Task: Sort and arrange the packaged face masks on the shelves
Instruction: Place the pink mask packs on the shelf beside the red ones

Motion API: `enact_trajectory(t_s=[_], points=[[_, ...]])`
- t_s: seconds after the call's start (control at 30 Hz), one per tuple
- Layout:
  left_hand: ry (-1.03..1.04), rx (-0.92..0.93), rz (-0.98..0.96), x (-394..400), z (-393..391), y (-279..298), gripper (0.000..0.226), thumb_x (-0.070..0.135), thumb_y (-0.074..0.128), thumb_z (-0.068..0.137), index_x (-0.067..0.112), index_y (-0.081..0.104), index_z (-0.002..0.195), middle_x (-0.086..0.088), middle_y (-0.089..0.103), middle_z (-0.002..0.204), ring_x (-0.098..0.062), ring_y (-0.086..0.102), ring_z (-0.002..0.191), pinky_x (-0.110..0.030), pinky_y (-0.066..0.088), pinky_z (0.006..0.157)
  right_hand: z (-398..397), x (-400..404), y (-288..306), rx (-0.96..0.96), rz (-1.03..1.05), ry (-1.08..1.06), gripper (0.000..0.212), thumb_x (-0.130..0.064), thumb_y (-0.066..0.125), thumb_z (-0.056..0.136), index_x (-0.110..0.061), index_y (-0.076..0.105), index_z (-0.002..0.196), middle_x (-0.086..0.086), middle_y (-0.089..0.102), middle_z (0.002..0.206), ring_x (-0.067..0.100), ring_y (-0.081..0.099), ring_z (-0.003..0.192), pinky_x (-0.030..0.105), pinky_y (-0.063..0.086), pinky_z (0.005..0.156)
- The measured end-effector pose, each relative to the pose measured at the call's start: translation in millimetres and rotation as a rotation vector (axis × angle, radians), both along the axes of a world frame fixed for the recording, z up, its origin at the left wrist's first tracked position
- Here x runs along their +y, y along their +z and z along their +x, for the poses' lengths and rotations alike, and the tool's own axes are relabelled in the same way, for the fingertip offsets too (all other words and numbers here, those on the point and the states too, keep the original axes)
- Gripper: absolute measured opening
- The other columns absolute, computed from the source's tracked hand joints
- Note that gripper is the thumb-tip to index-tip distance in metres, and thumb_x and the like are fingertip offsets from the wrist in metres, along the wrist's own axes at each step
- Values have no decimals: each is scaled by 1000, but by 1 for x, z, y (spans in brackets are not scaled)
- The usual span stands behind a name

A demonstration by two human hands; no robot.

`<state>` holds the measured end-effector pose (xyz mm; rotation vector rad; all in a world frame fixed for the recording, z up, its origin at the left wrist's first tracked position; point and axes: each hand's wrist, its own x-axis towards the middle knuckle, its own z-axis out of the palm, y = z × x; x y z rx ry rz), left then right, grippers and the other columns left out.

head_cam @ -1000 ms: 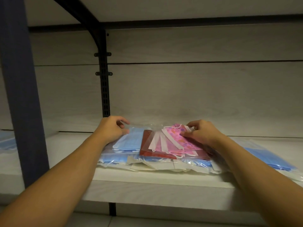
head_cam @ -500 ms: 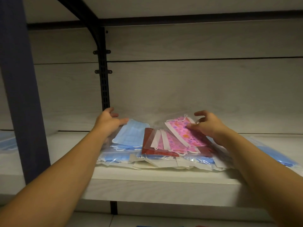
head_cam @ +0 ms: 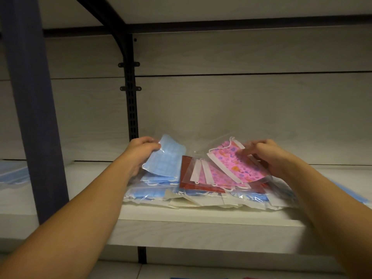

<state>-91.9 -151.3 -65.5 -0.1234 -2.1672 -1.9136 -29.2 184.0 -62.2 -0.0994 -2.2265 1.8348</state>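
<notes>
**Both hands lift a mask packet from the pile**

Since the earlier frame both hands have tilted their packets up from the pile. On the pale wooden shelf (head_cam: 201, 224) lies the flat pile of clear-wrapped face masks (head_cam: 201, 196), blue, dark red and pink ones, near the front edge. At the left, a dark blue upright post (head_cam: 34, 117) stands close to the camera. At the far side of the pile, the left hand (head_cam: 141, 152) grasps the light blue mask packet (head_cam: 165, 158) by its far left corner. To the right, the right hand (head_cam: 263, 156) pinches the pink patterned mask packet (head_cam: 237, 164) at its right edge, tilted above the pile.
</notes>
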Motion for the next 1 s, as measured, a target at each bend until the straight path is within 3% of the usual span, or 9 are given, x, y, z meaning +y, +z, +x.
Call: enact_trajectory(t_s=[0.13,0.27,0.33,0.43,0.63,0.77,0.87,0.93,1.0], points=[[10,-7,16,1,-8,0,25,11,67,92,7,61,116,-12,67,102,-22,64,82,-29,50,64,-2,1,-1,20,-49,30,17,6,74,82,-5,74,94,13,72,79,25,67,68,35,53,70],[-83,-53,49,1,-10,-4,37,6,80,80,8,61,111,-12,69,102,-19,69,86,-27,54,65,-3,4,1,55,-123,78,22,8,74,82,-3,69,101,9,71,78,22,69,67,30,57,62],[-127,-76,60,1,-9,-7,37,0,82,78,6,61,108,-15,70,105,-21,71,91,-30,58,74,-3,4,1,33,-112,108,19,9,73,81,0,65,95,11,69,76,23,69,65,29,57,57],[-152,-120,76,1,-5,-10,49,-7,82,74,-2,63,119,-23,72,106,-33,74,95,-48,59,90,-1,4,1,9,-71,115,17,12,73,80,0,62,84,15,67,72,24,69,59,27,57,52],[-114,-49,-13,1,8,-9,44,-8,77,80,13,66,118,-18,72,104,-29,74,83,-36,60,63,0,3,2,-44,-43,152,23,8,74,81,6,63,101,19,72,79,28,71,65,30,60,57],[-24,80,-164,-1,25,-9,41,0,79,81,34,67,100,-10,72,95,-31,73,86,-49,62,79,7,-6,1,-57,-6,199,15,-3,77,82,2,64,85,14,68,69,23,68,57,27,55,50],[47,133,-258,-3,41,-2,32,9,79,83,35,66,97,3,67,80,-23,71,87,-41,62,79,11,-9,-3,-32,5,158,18,-6,80,79,-3,62,83,11,65,66,22,65,55,27,53,50],[55,141,-244,-5,50,3,30,10,78,86,27,66,108,1,69,96,-22,70,92,-31,58,74,16,-12,-7,-4,48,119,14,-5,80,80,-5,66,84,11,64,68,22,62,55,27,50,52],[72,117,-191,-8,58,5,34,9,78,86,20,68,116,-3,68,112,-22,68,98,-32,57,80,21,-13,-8,9,29,114,11,-2,78,82,-6,68,86,12,65,69,21,62,55,27,52,50]])
